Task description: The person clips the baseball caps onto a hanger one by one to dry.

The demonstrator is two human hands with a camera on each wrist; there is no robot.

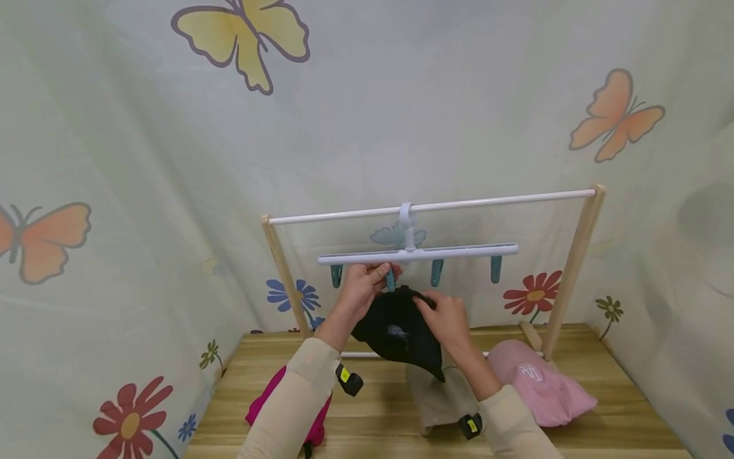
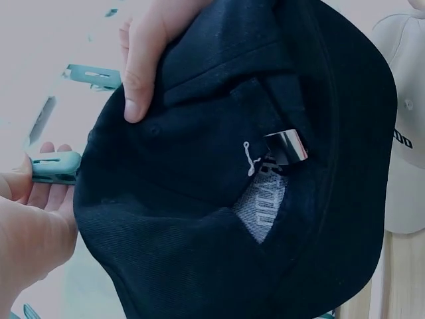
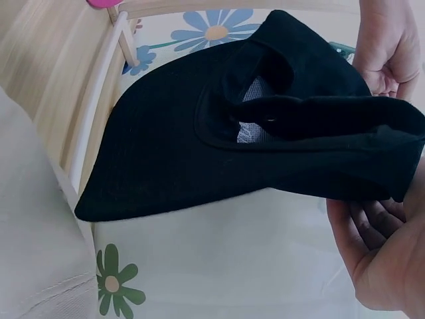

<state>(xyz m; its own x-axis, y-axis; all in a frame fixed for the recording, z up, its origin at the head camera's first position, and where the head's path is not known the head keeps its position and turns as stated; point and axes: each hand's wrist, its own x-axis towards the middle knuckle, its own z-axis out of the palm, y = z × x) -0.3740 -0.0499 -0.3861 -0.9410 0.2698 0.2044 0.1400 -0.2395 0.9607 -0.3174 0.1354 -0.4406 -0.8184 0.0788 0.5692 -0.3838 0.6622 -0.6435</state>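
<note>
A black baseball cap [image 1: 390, 328] is held up under a white clip hanger [image 1: 464, 252], its brim pointing down. My right hand [image 1: 448, 322] grips the cap's crown near the top. Between thumb and fingers, my left hand [image 1: 357, 294] pinches a teal clip [image 1: 390, 279], the second from the left on the hanger. In the left wrist view the clip's end [image 2: 58, 166] is right at the cap's edge. The cap's inside, with a strap buckle [image 2: 287, 147] and a pale label [image 2: 263, 206], faces that camera.
The hanger hooks over a white rod [image 1: 504, 201] on a wooden stand. Other teal clips [image 1: 496, 269] hang along it. On the wooden table [image 1: 367, 417] lie a pink cap [image 1: 533, 382], a beige cap [image 1: 438, 395] and a magenta cap [image 1: 318, 424]. A flowered curtain surrounds the table.
</note>
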